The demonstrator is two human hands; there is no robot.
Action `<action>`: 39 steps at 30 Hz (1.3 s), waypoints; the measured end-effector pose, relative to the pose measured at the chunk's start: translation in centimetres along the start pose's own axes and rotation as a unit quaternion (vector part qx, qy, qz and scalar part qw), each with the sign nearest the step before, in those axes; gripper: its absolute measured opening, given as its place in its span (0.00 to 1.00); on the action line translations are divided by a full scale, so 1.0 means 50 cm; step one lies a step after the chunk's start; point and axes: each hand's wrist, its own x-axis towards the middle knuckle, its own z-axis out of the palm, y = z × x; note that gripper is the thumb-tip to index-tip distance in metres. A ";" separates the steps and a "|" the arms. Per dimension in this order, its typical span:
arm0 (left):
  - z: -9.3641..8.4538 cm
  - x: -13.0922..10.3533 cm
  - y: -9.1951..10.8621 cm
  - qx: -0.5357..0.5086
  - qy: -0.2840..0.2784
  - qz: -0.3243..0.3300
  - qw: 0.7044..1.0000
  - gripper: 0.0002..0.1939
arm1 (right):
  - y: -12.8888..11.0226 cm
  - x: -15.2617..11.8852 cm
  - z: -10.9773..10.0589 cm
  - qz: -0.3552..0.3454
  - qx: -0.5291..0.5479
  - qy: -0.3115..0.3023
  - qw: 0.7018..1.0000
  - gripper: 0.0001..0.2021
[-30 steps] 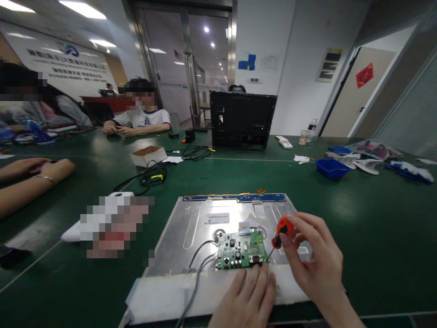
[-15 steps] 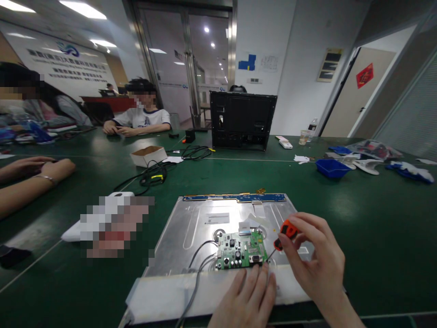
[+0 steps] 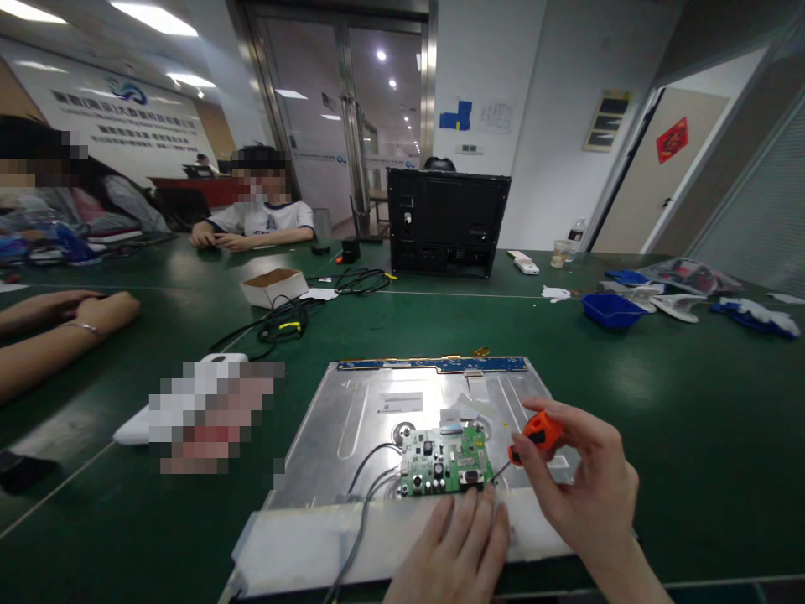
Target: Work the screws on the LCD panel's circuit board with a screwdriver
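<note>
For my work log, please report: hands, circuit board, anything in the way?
Right hand holding orange screwdriver, tip at near right corner of circuit board. Left hand on white strip. Left fingertips close to tip, possible obstruction.

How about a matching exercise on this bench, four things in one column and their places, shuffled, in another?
Things
1. Screwdriver
2. Board
3. Tray
4. Box

Places
A. On the metal panel
B. Beside the black cables
C. In the right hand
D. On the right side of the table

Pairs: 1-C, 2-A, 3-D, 4-B
</note>
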 end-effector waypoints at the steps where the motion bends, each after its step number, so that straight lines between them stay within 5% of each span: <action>1: 0.000 0.000 0.000 0.000 -0.002 0.000 1.000 0.21 | 0.000 -0.003 0.001 0.008 0.003 0.001 1.000 0.17; 15: 0.001 -0.002 0.000 0.006 -0.009 0.011 1.000 0.25 | -0.008 0.021 -0.006 -0.031 0.000 -0.043 0.999 0.14; 39: 0.011 -0.017 0.006 0.018 -0.063 0.019 0.998 0.29 | -0.009 0.019 -0.008 -0.029 -0.010 -0.032 0.999 0.18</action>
